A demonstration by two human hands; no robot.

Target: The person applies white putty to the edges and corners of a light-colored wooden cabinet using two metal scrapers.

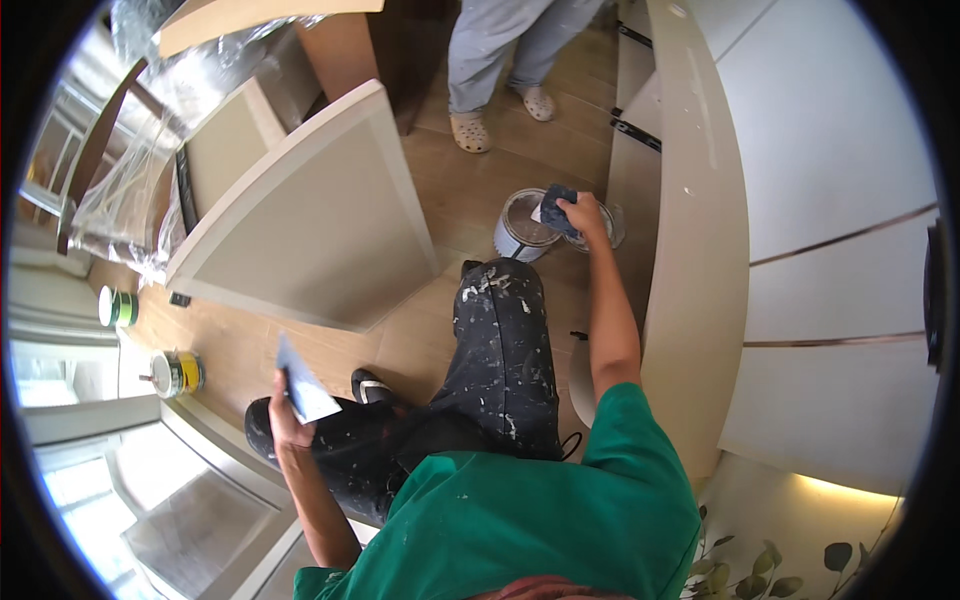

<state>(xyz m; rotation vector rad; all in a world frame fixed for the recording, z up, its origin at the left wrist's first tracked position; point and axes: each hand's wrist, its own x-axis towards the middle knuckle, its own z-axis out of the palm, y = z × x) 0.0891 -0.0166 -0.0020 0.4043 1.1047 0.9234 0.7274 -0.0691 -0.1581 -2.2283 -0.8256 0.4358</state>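
Note:
My right hand [582, 213] is closed on a dark grey, flat scraper-like tool [557, 207] with a pale edge; its exact kind is hard to make out. It is held over a white bucket [516, 243] that stands on the floor beyond my knee. Beside the bucket, partly behind my wrist, is a second round container or lid [614, 228]. Over on the left, my left hand [289, 424] grips a broad putty knife [308, 387], its pale flat blade pointing up and away. That hand is near my paint-spattered dark trousers [500, 340], apart from the bucket.
A large cream panel [310, 215] leans at the left. Another person in spattered pale trousers [510, 45] stands ahead. Cream cabinetry [700, 260] runs along the right. Two paint tins, one green and white [117, 307], one yellow and black [180, 374], sit at far left.

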